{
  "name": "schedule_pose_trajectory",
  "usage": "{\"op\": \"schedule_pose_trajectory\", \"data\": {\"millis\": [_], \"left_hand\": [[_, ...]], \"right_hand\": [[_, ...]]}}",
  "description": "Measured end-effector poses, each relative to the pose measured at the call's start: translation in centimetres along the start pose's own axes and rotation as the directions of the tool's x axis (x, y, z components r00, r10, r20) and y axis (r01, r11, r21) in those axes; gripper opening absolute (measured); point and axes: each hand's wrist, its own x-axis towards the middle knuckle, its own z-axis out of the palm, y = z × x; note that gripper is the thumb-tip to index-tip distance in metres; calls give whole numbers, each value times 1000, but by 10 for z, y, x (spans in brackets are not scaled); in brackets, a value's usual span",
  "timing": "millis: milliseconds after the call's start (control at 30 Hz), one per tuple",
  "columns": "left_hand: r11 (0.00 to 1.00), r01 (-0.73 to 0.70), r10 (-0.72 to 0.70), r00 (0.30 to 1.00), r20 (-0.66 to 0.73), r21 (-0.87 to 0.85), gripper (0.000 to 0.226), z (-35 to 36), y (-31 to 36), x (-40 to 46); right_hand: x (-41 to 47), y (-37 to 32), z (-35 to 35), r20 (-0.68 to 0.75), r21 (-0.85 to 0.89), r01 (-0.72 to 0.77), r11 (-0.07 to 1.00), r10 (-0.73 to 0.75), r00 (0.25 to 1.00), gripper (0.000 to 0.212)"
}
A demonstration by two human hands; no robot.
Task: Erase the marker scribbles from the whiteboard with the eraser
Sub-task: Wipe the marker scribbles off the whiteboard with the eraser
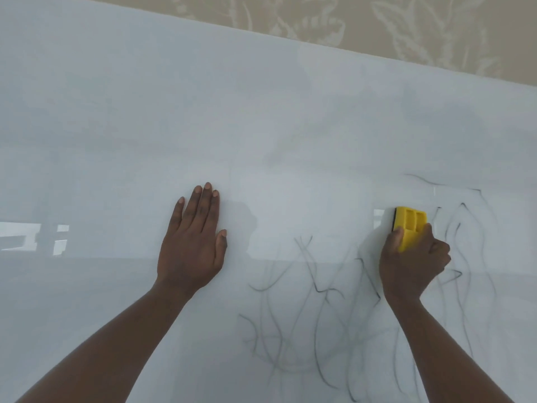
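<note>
A large whiteboard (pixel 203 117) fills almost the whole view. Thin dark marker scribbles (pixel 308 309) cover its lower right part, running from the centre bottom out toward the right edge. My right hand (pixel 412 266) grips a yellow eraser (pixel 410 225) with a black felt edge, pressed flat on the board at the upper edge of the scribbles. More scribble lines lie just right of the eraser. My left hand (pixel 193 242) rests flat on the board with fingers together, left of the scribbles, holding nothing.
Beige wallpaper (pixel 406 27) with a pale leaf pattern shows above the board's top edge at the upper right. Bright window reflections (pixel 35 234) glint on the board's left side. The board's upper and left areas carry only faint smears.
</note>
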Motion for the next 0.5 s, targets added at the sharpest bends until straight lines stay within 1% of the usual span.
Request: {"op": "schedule_pose_trajectory", "data": {"millis": [33,67,133,233,300,367,433,500], "left_hand": [[1000,-1,1,1000,-4,3,67,1,0,0],[1000,-3,3,1000,-7,3,67,2,0,0],[1000,-7,7,1000,-11,-2,67,3,-1,0],[1000,-12,11,1000,-17,-19,67,3,-2,1],[999,-26,26,1000,-14,-33,67,2,-5,-1],[998,-52,52,999,-5,-45,67,2,-10,-8],[997,-65,65,998,-2,-36,67,2,-13,-16],[997,-62,62,998,-4,-37,67,2,-14,-23]], "right_hand": [[-6,-9,0,-4,12,-20,1000,20,1000,57],[-16,-21,1,-8,21,3,1000,-3,1000,57],[-45,-49,3,-11,45,147,988,-147,989,55],[-101,-90,7,50,106,370,923,-377,925,56],[-136,-107,9,93,146,478,866,-493,865,57],[-165,-110,8,112,172,581,796,-602,791,56],[-184,-98,2,141,200,681,704,-709,691,55],[-187,-79,-5,178,206,757,620,-784,594,55]]}}
